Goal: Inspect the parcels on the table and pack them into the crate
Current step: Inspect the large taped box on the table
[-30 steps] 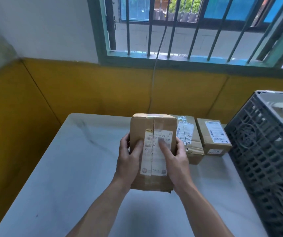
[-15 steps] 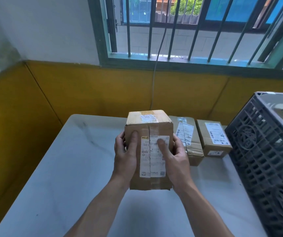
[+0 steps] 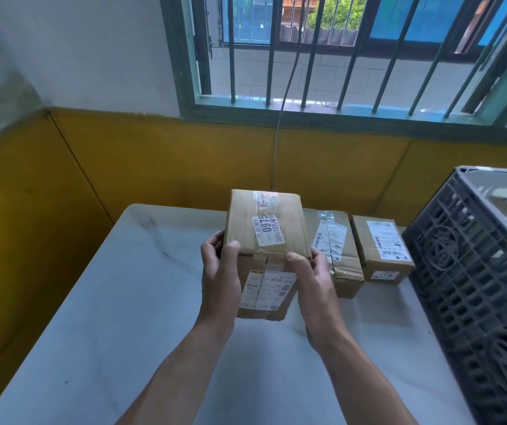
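I hold a brown cardboard parcel [image 3: 266, 237] above the middle of the white table [image 3: 92, 317]. Its taped top face with a "0975" sticker is tipped toward me, and a white shipping label shows on its front. My left hand [image 3: 220, 279] grips its left side, thumb on the top edge. My right hand [image 3: 313, 286] grips its right side. Behind it on the table lie a second taped parcel [image 3: 336, 250] and a smaller third parcel [image 3: 381, 250]. The dark grey plastic crate [image 3: 473, 280] stands at the right.
A yellow and white wall runs behind and to the left of the table. A barred window [image 3: 338, 56] sits above it, with a grey cable [image 3: 278, 139] hanging down the wall. The crate's lattice wall rises high beside the third parcel.
Both hands have rotated the parcel so its top face tips toward me and the labelled front turns downward. My thumbs have shifted from the front label up to the top edge.
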The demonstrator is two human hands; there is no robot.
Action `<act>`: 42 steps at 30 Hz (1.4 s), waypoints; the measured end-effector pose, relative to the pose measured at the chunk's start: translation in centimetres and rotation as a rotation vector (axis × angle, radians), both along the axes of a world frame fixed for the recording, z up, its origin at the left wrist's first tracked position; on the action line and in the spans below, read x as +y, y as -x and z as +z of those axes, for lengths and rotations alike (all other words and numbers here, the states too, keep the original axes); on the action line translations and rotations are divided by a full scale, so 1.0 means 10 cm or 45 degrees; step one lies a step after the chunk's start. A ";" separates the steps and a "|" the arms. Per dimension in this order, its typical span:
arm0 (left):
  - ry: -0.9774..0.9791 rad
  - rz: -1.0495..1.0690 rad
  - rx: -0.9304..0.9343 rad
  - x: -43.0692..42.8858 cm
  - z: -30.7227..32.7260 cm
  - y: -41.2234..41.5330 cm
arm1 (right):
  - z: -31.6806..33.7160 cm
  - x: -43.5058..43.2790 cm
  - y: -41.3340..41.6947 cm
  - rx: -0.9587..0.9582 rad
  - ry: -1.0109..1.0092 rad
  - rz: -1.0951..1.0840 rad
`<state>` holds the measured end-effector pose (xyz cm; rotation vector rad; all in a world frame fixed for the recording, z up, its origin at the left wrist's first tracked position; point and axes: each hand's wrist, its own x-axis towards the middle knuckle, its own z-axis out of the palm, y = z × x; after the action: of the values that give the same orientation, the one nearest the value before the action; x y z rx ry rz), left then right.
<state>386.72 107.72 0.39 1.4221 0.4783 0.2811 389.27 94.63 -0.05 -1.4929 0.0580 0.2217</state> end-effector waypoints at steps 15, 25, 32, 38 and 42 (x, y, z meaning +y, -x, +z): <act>0.063 -0.040 -0.002 0.06 0.06 0.02 | -0.01 0.00 -0.02 0.002 -0.051 0.012; -0.014 -0.072 0.035 0.11 0.07 0.01 | -0.05 -0.02 -0.07 -0.040 0.026 0.007; -0.066 -0.039 -0.019 0.10 0.03 -0.02 | -0.05 0.01 -0.05 -0.044 0.068 0.027; -0.068 -0.037 0.016 0.09 0.05 -0.01 | -0.02 0.03 -0.08 -0.008 0.055 -0.020; -0.058 -0.005 -0.019 0.07 0.03 -0.01 | -0.03 0.04 -0.09 -0.012 0.041 -0.019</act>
<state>386.83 108.46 0.64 1.4639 0.4588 0.3007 390.13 95.06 -0.40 -1.5252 0.0654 0.2026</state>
